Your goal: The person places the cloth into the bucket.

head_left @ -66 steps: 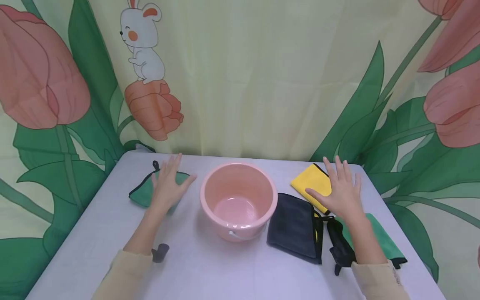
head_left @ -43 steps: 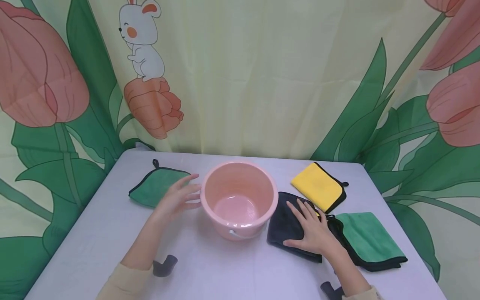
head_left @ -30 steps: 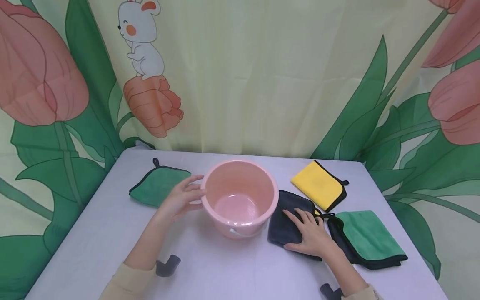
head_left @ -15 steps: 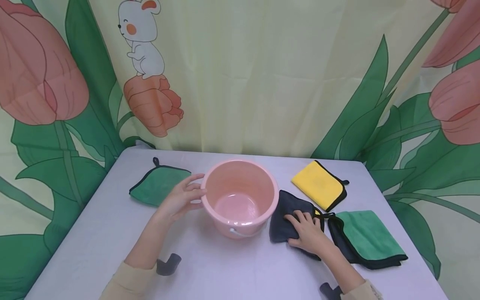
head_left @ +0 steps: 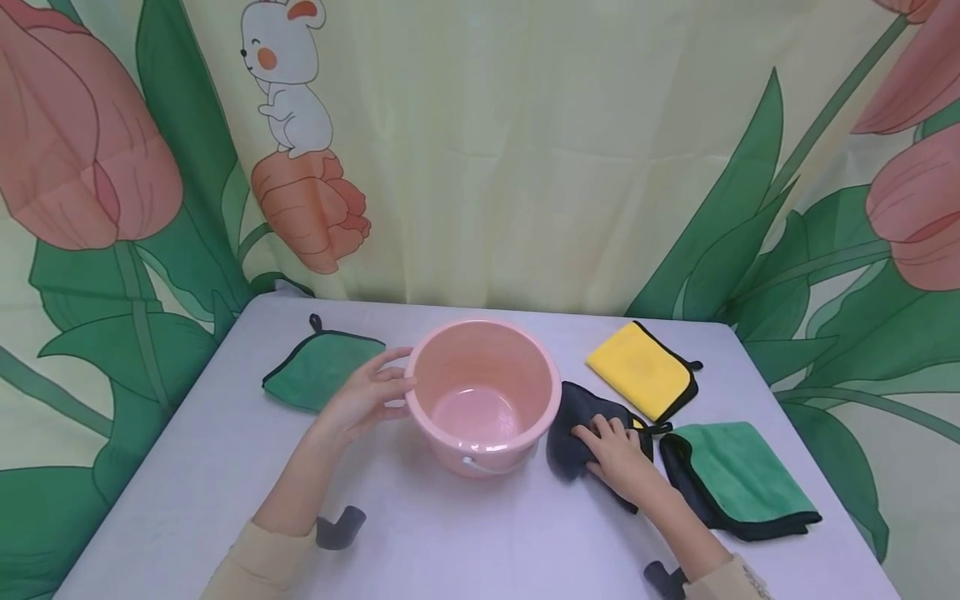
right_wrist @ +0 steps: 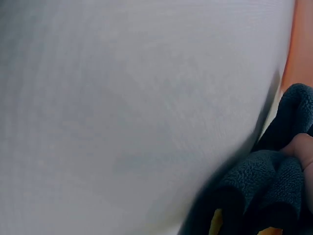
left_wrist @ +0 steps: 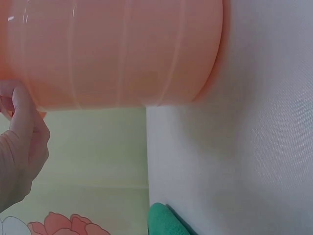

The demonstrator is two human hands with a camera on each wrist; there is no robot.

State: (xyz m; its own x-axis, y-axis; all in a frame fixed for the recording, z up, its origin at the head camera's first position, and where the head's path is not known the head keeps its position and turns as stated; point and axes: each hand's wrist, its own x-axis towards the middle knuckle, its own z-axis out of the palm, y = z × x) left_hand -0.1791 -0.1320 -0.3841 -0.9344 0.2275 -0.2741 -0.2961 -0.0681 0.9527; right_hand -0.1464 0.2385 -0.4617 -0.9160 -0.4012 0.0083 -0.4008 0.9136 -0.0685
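Note:
A pink bucket (head_left: 483,454) stands upright in the middle of the white table. My left hand (head_left: 365,400) holds its rim on the left side; in the left wrist view the fingers curl at the bucket's edge (left_wrist: 122,54). Right of the bucket, my right hand (head_left: 618,457) pinches a dark navy towel (head_left: 573,417) with a yellow inner side. The towel bunches up into folds between thumb and fingers, as the right wrist view shows on the dark cloth (right_wrist: 264,171). Part of the towel is hidden under the hand.
A folded yellow towel (head_left: 641,371) lies behind the right hand, and a green towel with black edging (head_left: 750,471) lies to its right. Another green towel (head_left: 315,371) is at the back left, behind the left hand. A printed curtain (head_left: 510,167) hangs behind the table (head_left: 450,550).
Both hands came down from above the table. The left hand reached the bucket rim. The right hand moved onto the navy towel, then its fingers drew together and bunched the cloth.

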